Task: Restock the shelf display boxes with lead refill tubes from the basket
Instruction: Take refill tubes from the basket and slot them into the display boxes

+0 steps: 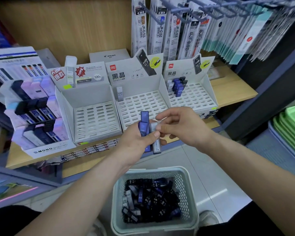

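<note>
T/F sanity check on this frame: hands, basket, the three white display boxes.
1. Left hand holds blue tubes. True.
2. Basket is empty. False: it holds many loose tubes.
3. Middle box holds a single tube. True.
4. Right box is full. False: only a few tubes, far left corner.
5. Right hand is idle. False: it pinches the grey tube in the left hand's grip.

Blue and grey tubes (147, 132), pale green perforated basket (186, 178) (black, blue tubes inside).
</note>
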The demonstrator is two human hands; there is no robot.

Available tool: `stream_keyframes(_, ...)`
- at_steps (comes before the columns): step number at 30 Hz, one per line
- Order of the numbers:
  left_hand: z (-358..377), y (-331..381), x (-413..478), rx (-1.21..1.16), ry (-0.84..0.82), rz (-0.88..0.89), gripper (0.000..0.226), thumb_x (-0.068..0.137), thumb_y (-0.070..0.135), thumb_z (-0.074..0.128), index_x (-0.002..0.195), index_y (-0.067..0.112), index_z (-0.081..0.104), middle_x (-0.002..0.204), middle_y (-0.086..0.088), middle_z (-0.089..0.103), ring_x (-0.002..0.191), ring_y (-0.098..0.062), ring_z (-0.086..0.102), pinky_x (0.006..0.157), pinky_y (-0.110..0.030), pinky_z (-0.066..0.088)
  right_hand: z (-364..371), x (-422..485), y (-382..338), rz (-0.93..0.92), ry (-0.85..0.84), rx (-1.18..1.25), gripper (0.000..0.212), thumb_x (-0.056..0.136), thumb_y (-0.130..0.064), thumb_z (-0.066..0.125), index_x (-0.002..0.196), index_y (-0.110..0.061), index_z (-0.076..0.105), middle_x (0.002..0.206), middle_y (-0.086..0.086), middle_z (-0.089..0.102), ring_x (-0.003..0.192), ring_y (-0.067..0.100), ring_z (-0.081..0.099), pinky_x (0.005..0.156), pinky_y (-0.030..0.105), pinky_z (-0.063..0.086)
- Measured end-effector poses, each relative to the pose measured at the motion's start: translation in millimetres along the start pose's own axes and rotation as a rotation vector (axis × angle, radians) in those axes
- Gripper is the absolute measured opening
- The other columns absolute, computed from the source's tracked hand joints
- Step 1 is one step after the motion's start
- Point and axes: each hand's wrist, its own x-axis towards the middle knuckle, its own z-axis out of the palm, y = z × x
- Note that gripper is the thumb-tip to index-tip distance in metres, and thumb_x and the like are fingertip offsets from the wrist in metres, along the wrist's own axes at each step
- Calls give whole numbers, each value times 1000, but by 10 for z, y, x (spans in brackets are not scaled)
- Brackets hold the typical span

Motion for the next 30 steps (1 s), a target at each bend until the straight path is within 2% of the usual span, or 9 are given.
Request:
stream_keyframes(5, 2, -13, 13, 9, 13, -13, 17, 97, 10, 62, 112, 13, 70, 104, -8, 76, 103, -30, 71, 98, -49, 53, 7, 60, 18, 29, -22, 69, 14, 90, -8, 70, 104, -9, 71, 75, 5, 70, 62, 9, 64, 61, 21, 55)
stream_keyframes(8, 0, -27, 48, 5, 33, -8, 14, 96, 8, 62, 106, 12, 71, 92, -5, 76, 91, -25, 72, 94, -47, 55, -55, 104, 42, 18, -21, 101, 13, 95, -6, 63, 99, -11, 74, 80, 1, 68, 70, 10, 65, 69, 28, 60)
stream_keyframes(10, 5, -31, 64, 13, 35, -3, 13, 97, 6, 61, 105, 12, 70, 86, -2, 75, 83, -18, 71, 87, -39, 57, -79, 128, 64, 14, -52, 84, 13, 97, -8, 61, 102, -12, 72, 82, 0, 65, 70, 12, 65, 65, 29, 58)
stream_keyframes(14, 20, -72, 95, 110, 52, 17, 16, 96, 11, 65, 110, 13, 71, 97, -1, 76, 92, -17, 70, 90, -33, 53, -59, 158, 98, 12, -94, 66, 15, 92, -18, 71, 104, -10, 68, 82, 6, 63, 61, 15, 59, 51, 29, 50)
stream_keyframes(16, 31, -86, 108, 132, 60, 13, 16, 95, 13, 66, 110, 15, 70, 101, -3, 76, 96, -19, 70, 91, -34, 52, -52, 171, 101, -18, -99, 41, 15, 90, -16, 73, 102, -8, 69, 80, 9, 63, 57, 14, 58, 47, 27, 48)
stream_keyframes(19, 25, -97, 131, 135, 77, -2, 14, 96, 12, 65, 109, 15, 71, 95, -1, 77, 89, -17, 71, 86, -32, 55, -115, 192, 114, -26, -89, 54, 8, 92, -11, 70, 99, -9, 69, 82, 12, 64, 53, 14, 58, 44, 28, 46)
stream_keyframes(22, 27, -68, 119, 37, 78, -27, 16, 97, 5, 60, 112, 8, 66, 82, 0, 76, 75, -13, 73, 72, -26, 59, -223, 217, 140, 2, -96, 143, 4, 97, -8, 63, 99, -9, 66, 91, 23, 66, 60, 18, 59, 50, 30, 48)
stream_keyframes(25, 38, -41, 93, 1, 63, -31, 15, 99, 4, 57, 112, 8, 62, 80, -2, 77, 73, -14, 73, 70, -25, 61, -236, 228, 157, 58, -127, 308, 5, 99, -6, 57, 97, -8, 62, 93, 19, 64, 62, 20, 56, 56, 30, 49)
stream_keyframes(30, 33, -12, 79, 1, 49, -10, 14, 99, 2, 55, 109, 10, 60, 81, 0, 77, 71, -13, 71, 74, -31, 61, -184, 221, 189, -58, -105, 140, 5, 95, -11, 65, 100, -10, 66, 88, 8, 72, 65, 14, 59, 64, 27, 51)
